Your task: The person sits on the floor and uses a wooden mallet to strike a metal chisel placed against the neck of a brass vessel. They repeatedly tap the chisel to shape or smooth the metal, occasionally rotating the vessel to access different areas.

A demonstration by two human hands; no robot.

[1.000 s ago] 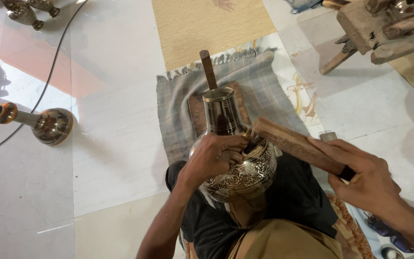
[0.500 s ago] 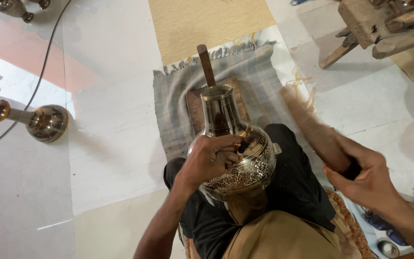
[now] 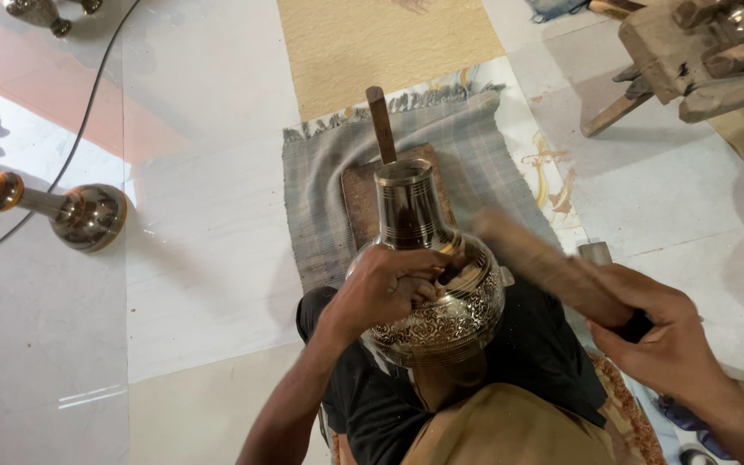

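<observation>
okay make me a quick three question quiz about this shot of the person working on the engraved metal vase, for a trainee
1. True or false: the left hand rests on the engraved metal vase.
2. What does the right hand grip? A) a wooden mallet B) a cable C) a cloth
3. What lies under the vase's neck, on the grey mat?

Key:
1. True; it also pinches a small tool against the vase.
2. A, the wooden mallet, blurred in this shot.
3. A brown block with a wooden handle sticking out past it.
</observation>
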